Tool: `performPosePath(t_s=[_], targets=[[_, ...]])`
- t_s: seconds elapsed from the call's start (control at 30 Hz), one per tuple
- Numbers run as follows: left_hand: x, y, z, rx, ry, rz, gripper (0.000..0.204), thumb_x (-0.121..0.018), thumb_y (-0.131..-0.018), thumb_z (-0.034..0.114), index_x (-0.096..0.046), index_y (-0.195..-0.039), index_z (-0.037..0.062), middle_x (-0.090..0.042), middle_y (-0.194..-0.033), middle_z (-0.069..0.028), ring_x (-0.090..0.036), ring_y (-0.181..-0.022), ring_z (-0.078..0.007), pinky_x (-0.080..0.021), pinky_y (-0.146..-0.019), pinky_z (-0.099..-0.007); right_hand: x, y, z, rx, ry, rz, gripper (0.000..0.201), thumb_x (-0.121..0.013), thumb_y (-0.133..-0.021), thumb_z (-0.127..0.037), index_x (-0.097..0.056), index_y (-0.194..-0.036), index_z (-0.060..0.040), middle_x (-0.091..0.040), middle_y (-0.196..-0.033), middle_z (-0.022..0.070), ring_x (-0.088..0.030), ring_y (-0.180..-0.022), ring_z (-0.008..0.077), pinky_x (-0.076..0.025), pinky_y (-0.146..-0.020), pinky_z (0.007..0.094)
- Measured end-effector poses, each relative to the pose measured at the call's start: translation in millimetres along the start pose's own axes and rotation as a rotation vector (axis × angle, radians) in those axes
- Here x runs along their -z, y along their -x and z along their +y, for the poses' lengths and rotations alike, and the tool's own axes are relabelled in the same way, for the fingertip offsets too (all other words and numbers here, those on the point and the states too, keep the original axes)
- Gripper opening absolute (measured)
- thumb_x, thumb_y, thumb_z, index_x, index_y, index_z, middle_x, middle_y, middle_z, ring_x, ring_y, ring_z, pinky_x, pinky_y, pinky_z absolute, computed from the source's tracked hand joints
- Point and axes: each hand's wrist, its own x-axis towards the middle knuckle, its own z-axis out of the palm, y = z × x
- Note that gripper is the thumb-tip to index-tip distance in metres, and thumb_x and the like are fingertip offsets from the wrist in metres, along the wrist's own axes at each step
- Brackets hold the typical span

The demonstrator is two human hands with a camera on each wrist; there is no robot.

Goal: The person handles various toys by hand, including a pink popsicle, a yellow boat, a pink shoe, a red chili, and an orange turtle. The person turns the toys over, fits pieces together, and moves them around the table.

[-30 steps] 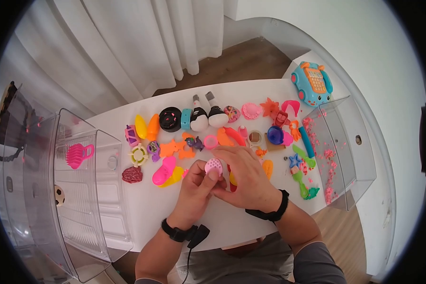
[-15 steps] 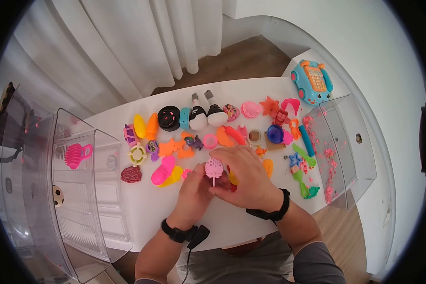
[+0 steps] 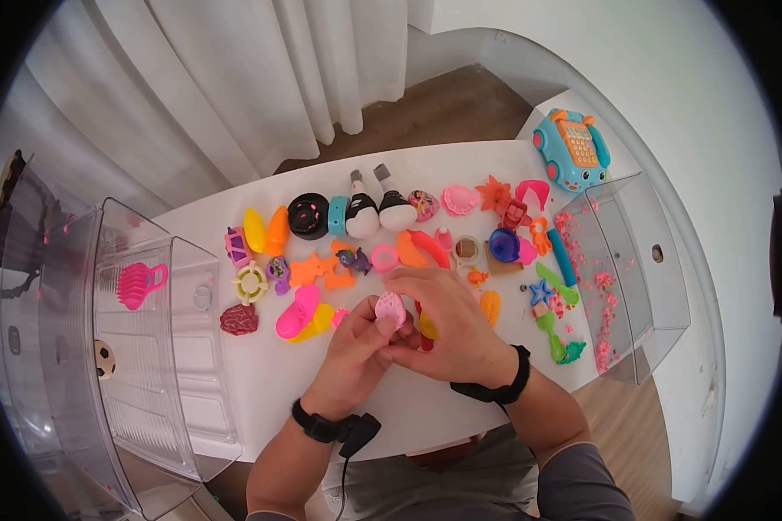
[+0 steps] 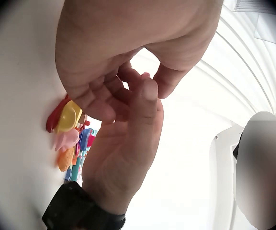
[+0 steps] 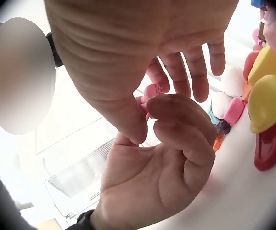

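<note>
The step in hand looks like close handling of one small piece: the pink dotted toy (image 3: 390,308) is held up in front of the body, over the middle of the white counter (image 3: 274,382), and is probably being turned or worked between the fingertips. The left hand (image 3: 356,352) pinches it, thumb laid against the toy and fingers bent behind. The right hand (image 3: 456,326) also grips it, thumb and forefinger close about it in the right wrist view, with the other fingers reaching loosely past; how firmly each hand presses, I cannot tell. Just beyond the right hand lie a yellow piece (image 3: 427,326) and a red piece (image 5: 268,146), partly hidden in the head view, while a pink scoop-like piece (image 3: 298,314) rests towards the left edge from the left hand. The next move, as I judge it, calls for one hand to keep a steady pinch while the other eases or shifts its hold, so the small toy does not slip. If it were set down, the crowded pieces farther back would need avoiding; the near edge offers easier room.
</note>
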Motion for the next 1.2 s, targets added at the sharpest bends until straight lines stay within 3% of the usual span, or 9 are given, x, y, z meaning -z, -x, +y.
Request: performPosePath(t_s=[0.03, 0.1, 0.43, 0.6, 0.83, 0.93, 1.0, 1.1, 1.2], targets=[[0.5, -0.4, 0.3, 0.0, 0.0, 0.0, 0.041, -0.046, -0.111, 0.043, -0.056, -0.122, 0.0048, -0.065, -0.111, -0.0085, -0.067, -0.106, -0.0249, -0.054, -0.097, -0.0417, 0.2, -0.1, 0.0, -0.005, -0.005, -0.006, 0.072, -0.094, -0.065, -0.017, -0.061, -0.129, -0.0085, -0.064, -0.134, 0.0127, -0.061, -0.117, 0.0331, -0.047, -0.098, 0.045], [2.2, -1.2, 0.9, 0.05, 0.293, -0.03, 0.044, -0.042, -0.111, 0.044, -0.057, -0.122, 0.0043, -0.066, -0.114, -0.0103, -0.068, -0.104, -0.0265, -0.055, -0.096, -0.0417, 2.0, 0.2, 0.7, -0.005, 0.001, -0.011, 0.073, -0.095, -0.065, -0.018, -0.061, -0.13, -0.0087, -0.063, -0.134, 0.0126, -0.061, -0.118, 0.033, -0.047, -0.099, 0.0452], [0.5, 1.7, 0.6, 0.092, 0.251, -0.099, 0.052, -0.04, -0.112, 0.045, -0.06, -0.13, 0.0007, -0.068, -0.117, -0.0135, -0.067, -0.107, -0.0252, -0.054, -0.099, -0.0393, 4.5, -2.2, -0.1, 0.008, 0.034, -0.04, 0.076, -0.095, -0.065, -0.024, -0.062, -0.132, -0.0092, -0.064, -0.133, 0.0124, -0.061, -0.118, 0.0331, -0.047, -0.098, 0.0448], [-1.0, 1.5, 6.2, 0.031, 0.101, -0.054, 0.043, -0.05, -0.112, 0.04, -0.064, -0.119, 0.0009, -0.068, -0.111, -0.0106, -0.067, -0.104, -0.0215, -0.055, -0.095, -0.0364, 0.7, -1.4, 2.1, 0.008, 0.026, -0.041, 0.076, -0.095, -0.065, -0.022, -0.062, -0.132, -0.0088, -0.065, -0.132, 0.0125, -0.062, -0.116, 0.0325, -0.048, -0.097, 0.0443], [-0.3, 0.2, -0.8, 0.032, 0.068, 0.036, 0.035, -0.053, -0.112, 0.035, -0.065, -0.116, 0.0024, -0.068, -0.107, -0.0087, -0.067, -0.103, -0.0193, -0.055, -0.092, -0.0345, -0.5, -1.8, 2.8, 0.011, 0.037, -0.035, 0.075, -0.094, -0.065, -0.018, -0.061, -0.131, -0.008, -0.065, -0.13, 0.0131, -0.063, -0.116, 0.0338, -0.049, -0.096, 0.0446], [0.8, -1.0, -2.8, 0.02, -0.022, 0.06, 0.044, -0.045, -0.113, 0.04, -0.065, -0.119, 0.0006, -0.068, -0.109, -0.0102, -0.067, -0.105, -0.0222, -0.054, -0.095, -0.0381, 1.6, -1.7, 2.3, -0.005, 0.041, -0.064, 0.073, -0.091, -0.067, -0.017, -0.059, -0.132, -0.008, -0.064, -0.129, 0.0131, -0.062, -0.117, 0.0343, -0.047, -0.101, 0.0466], [2.7, -1.0, -1.2, 0.084, 0.259, 0.032, 0.057, -0.034, -0.114, 0.045, -0.064, -0.123, -0.0016, -0.068, -0.112, -0.0122, -0.066, -0.107, -0.0261, -0.052, -0.099, -0.0429, 2.9, -1.4, 2.5, -0.008, 0.03, -0.058, 0.074, -0.092, -0.066, -0.017, -0.061, -0.132, -0.0086, -0.064, -0.131, 0.0127, -0.062, -0.116, 0.0335, -0.047, -0.099, 0.0452], [0.8, 0.4, 3.9, 0.112, 0.359, -0.007, 0.065, -0.026, -0.113, 0.048, -0.062, -0.128, -0.0033, -0.068, -0.114, -0.0136, -0.066, -0.109, -0.0289, -0.05, -0.102, -0.0462, 4.8, -1.5, 1.9, -0.02, -0.007, -0.055, 0.076, -0.094, -0.065, -0.018, -0.062, -0.133, -0.0101, -0.065, -0.133, 0.0117, -0.063, -0.117, 0.0324, -0.047, -0.098, 0.0439], [7.2, 0.7, 0.3, 0.098, 0.297, -0.094, 0.062, -0.03, -0.113, 0.048, -0.061, -0.132, -0.0021, -0.068, -0.115, -0.0131, -0.065, -0.11, -0.0284, -0.051, -0.101, -0.0452, 4.6, -1.6, 2.3, -0.028, -0.039, -0.056, 0.076, -0.094, -0.065, -0.018, -0.063, -0.134, -0.0114, -0.064, -0.134, 0.0109, -0.062, -0.119, 0.0318, -0.046, -0.1, 0.0441]])
